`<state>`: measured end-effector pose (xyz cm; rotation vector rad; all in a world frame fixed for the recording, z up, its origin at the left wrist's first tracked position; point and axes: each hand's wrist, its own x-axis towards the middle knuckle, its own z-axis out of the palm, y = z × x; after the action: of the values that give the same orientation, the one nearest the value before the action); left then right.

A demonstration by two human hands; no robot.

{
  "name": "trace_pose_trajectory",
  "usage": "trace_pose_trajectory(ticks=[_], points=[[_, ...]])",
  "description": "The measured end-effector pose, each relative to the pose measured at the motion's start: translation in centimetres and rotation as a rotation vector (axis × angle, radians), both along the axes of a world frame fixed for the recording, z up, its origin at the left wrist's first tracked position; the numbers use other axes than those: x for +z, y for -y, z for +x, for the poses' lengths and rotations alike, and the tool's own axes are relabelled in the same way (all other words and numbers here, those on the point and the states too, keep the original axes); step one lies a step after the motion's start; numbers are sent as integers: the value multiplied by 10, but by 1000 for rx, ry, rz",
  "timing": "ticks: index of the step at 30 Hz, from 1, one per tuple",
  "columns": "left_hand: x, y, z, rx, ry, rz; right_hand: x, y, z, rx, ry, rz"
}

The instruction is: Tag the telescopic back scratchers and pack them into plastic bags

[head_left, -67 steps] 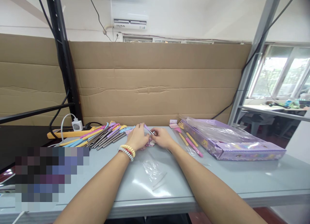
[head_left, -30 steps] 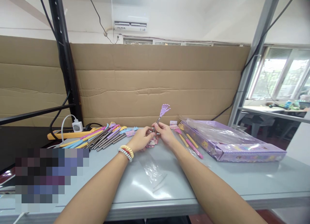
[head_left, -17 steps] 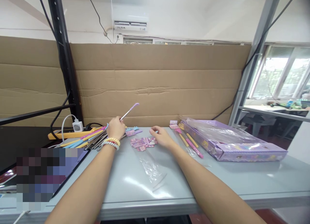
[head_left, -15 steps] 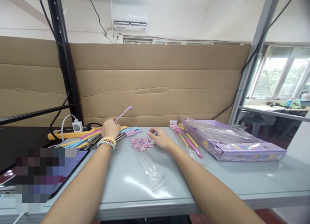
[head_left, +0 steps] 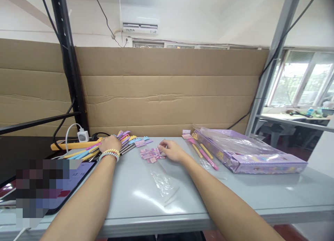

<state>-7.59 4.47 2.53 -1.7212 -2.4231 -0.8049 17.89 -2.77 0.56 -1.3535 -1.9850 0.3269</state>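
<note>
My left hand is curled over a pile of back scratchers with metal rods, coloured handles and claw-shaped heads. Its fingertips are hidden, so what it grips does not show. Farther right, my right hand has thumb and fingers drawn together at the right edge of scattered small pink cards. Whether a card is between those fingers cannot be made out. A clear plastic bag lies flat just in front of the cards.
Pink and yellow back scratchers lie on clear plastic to the right. Beside them is a purple box with clear film on top. A tablet and a white plug are at left. Cardboard stands behind the grey table.
My left hand has moved left and down onto the pile; the purple-tipped stick it held up is no longer raised. My right hand's fingers have drawn together beside the cards.
</note>
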Motion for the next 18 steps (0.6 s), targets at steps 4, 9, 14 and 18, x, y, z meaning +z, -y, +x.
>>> trace_pose_trajectory(ticks=[4,9,14,18], points=[[0,2,2,15,-57,-40,1,0,-1,-5,23,-8],[1,3,2,7,-53,-38,0,-1,0,-10,37,-19],[5,4,6,-24,-99,65,-1,-2,2,-11,42,-33],[9,8,19,-173,-160,149,-2,-3,2,-33,66,-16]])
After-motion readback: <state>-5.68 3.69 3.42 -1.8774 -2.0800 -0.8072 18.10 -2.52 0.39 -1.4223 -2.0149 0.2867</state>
